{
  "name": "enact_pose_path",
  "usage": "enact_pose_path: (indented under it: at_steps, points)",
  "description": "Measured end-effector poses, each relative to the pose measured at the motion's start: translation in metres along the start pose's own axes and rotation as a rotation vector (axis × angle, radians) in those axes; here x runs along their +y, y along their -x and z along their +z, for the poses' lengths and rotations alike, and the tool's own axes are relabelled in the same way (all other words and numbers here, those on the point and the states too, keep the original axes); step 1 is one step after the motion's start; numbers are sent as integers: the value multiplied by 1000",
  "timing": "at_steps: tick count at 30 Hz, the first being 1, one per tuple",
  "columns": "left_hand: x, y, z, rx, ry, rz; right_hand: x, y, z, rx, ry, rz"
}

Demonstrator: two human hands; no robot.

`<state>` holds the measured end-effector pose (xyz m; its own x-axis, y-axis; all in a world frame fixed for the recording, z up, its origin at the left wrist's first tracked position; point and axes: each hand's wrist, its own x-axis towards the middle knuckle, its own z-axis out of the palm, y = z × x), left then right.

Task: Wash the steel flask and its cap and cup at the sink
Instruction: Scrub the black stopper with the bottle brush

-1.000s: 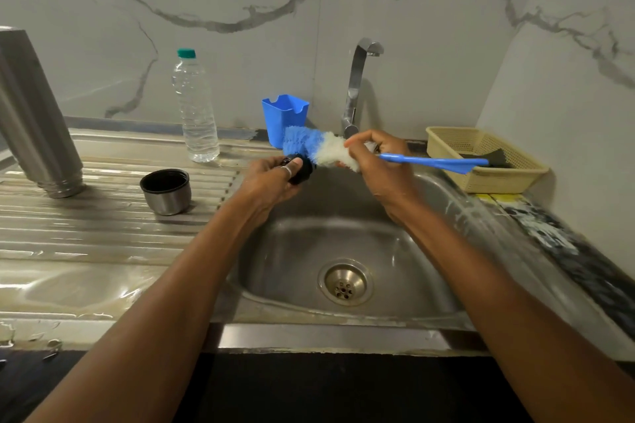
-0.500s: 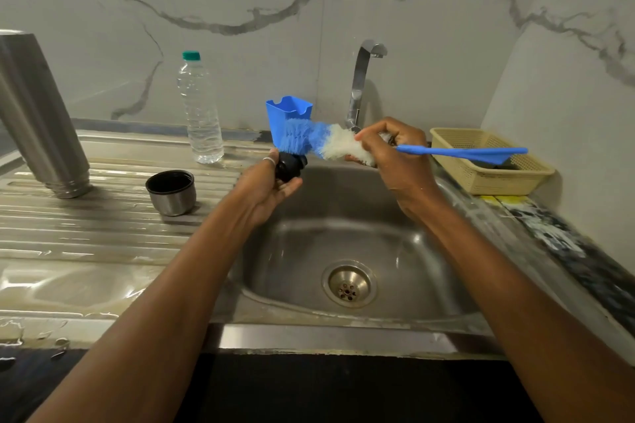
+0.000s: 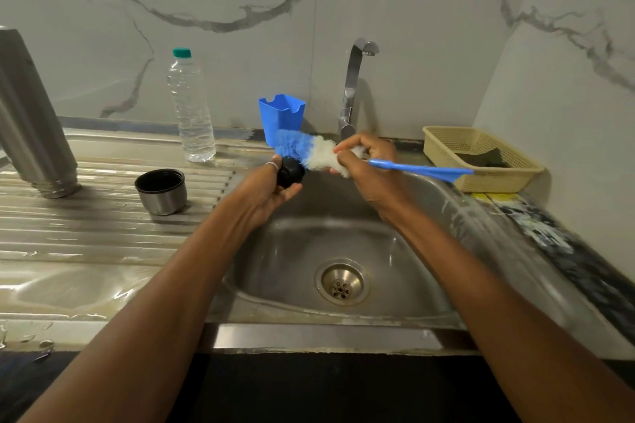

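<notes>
Cap (image 3: pixel 289 172) sits in our left hand (image 3: pixel 264 192), fingers curled under it; right hand (image 3: pixel 369 166) grips brush (image 3: pixel 309 153), bristles touching cap's top, above sink (image 3: pixel 426 316).

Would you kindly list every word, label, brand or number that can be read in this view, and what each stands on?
None can be read.
Water bottle: clear, no label showing.
Steel flask, steel cup and black cap: no markings visible.
Blue holder, bottle brush and beige basket: plain.
Yellow patch beside the basket: too blurred to tell whether it bears print.
</notes>
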<state>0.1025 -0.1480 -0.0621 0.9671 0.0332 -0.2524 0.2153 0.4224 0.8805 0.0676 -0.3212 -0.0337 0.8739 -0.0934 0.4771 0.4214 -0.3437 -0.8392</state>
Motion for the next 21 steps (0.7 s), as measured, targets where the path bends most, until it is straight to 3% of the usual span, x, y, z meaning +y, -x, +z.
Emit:
enact_pose_path:
  at_steps: [4,16,21]
  points:
    - [6,-2,-9,31,24,1,-12,-3,-14,79,-4,-63]
    - [6,-1,-9,-36,33,-33,-3,0,-13,47,-25,-15]
    - [7,-3,-10,-50,29,-1,-4,-3,-15,131,-199,44]
